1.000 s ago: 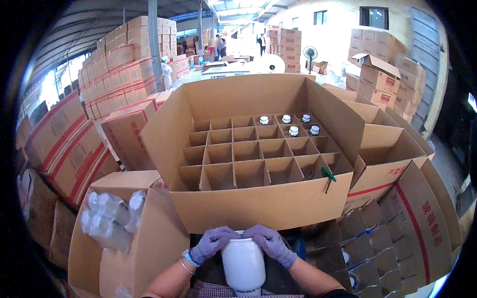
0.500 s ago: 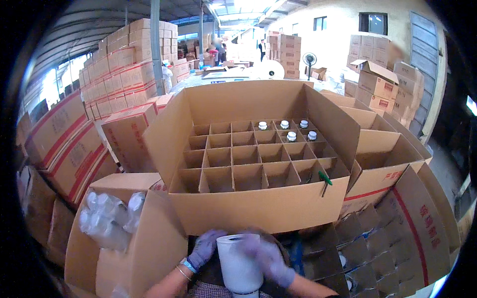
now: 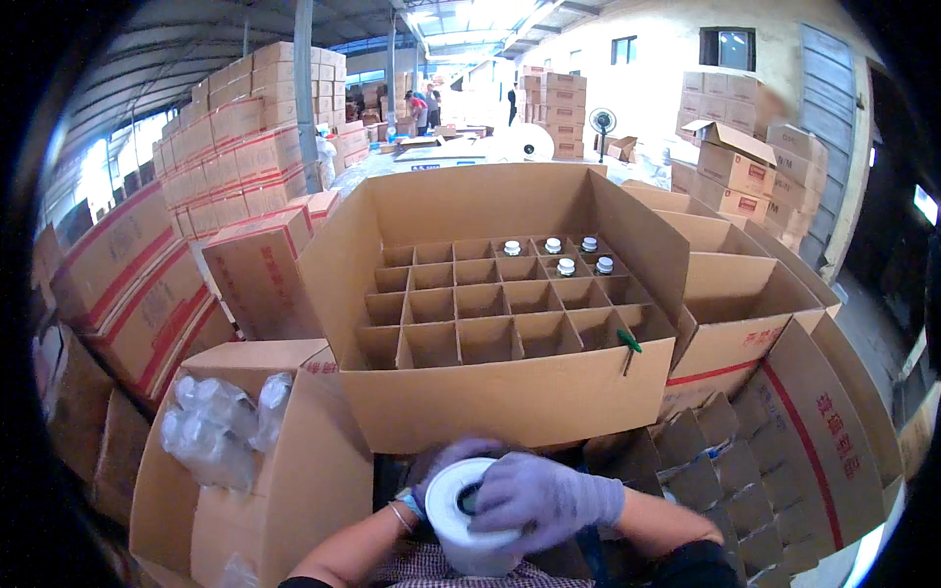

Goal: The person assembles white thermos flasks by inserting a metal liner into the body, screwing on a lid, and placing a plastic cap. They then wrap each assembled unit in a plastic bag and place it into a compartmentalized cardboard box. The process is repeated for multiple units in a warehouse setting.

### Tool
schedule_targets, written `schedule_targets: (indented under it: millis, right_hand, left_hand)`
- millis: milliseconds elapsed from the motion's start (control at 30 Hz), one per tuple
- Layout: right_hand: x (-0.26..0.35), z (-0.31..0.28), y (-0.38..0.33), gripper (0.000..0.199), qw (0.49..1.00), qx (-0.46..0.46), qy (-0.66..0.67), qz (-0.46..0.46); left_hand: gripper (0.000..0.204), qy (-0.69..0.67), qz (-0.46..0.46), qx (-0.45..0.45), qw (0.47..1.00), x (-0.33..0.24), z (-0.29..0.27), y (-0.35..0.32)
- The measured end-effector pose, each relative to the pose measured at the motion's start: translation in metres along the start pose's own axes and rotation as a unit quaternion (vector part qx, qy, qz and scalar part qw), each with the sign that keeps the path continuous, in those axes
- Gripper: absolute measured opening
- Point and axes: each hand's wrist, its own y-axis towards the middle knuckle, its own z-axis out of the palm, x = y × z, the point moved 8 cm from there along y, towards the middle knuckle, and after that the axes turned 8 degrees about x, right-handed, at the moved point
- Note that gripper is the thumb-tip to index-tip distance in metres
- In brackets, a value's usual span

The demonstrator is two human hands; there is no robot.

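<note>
A white cylinder (image 3: 461, 529) with a dark round hole in its top, like a thick roll, stands upright in front of me. My left hand (image 3: 461, 454), in a purple glove, wraps round its far left side, its fingers partly hidden. Also gloved in purple, my right hand (image 3: 544, 498) lies over the right part of the top, its bent fingers gripping by the hole. Just beyond is an open carton (image 3: 510, 407) with cardboard dividers. Several capped bottles (image 3: 566, 267) stand in its far right cells, and a green pen-like tool (image 3: 628, 340) hangs at its near right edge.
At my left an open carton (image 3: 162, 510) holds plastic-wrapped items (image 3: 211, 431). On the right are a divided carton (image 3: 818, 446) and open cartons (image 3: 740, 289). Stacked boxes (image 3: 240, 147), a standing fan (image 3: 603, 122) and people (image 3: 420, 110) appear farther off.
My right hand has moved onto the cylinder's top, its fingers now by the hole. The cylinder has tipped so its top shows more. My left hand has shifted to its far side.
</note>
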Motion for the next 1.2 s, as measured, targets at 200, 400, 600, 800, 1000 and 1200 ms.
schedule_targets:
  millis: [200, 400, 600, 800, 1000, 1200]
  right_hand:
    - [0.061, 0.019, 0.051, 0.068, 0.991, 0.102, -0.076, -0.051]
    - [-0.105, 0.054, -0.076, 0.07, 0.876, -0.064, 0.096, 0.468]
    - [0.041, 0.012, 0.017, 0.084, 0.979, 0.033, -0.183, 0.089]
    - [-0.1, 0.057, -0.052, 0.052, 0.926, -0.088, 0.119, 0.348]
    - [-0.033, -0.01, -0.006, 0.053, 0.969, -0.128, -0.053, 0.203]
    - [-0.184, -0.178, -0.156, 0.038, 0.653, -0.126, -0.38, 0.643]
  left_hand:
    - [0.076, -0.135, -0.054, 0.137, 0.98, -0.058, 0.078, -0.031]
    - [0.093, 0.066, -0.045, -0.116, 0.99, -0.029, 0.094, -0.086]
    - [0.078, -0.091, -0.141, 0.078, 0.983, -0.043, 0.033, -0.093]
    - [0.077, 0.12, -0.177, -0.2, 0.956, -0.041, 0.08, -0.089]
    - [0.086, -0.199, -0.154, -0.057, 0.966, -0.06, 0.051, -0.082]
    - [0.088, -0.214, -0.188, -0.087, 0.955, -0.034, 0.035, -0.096]
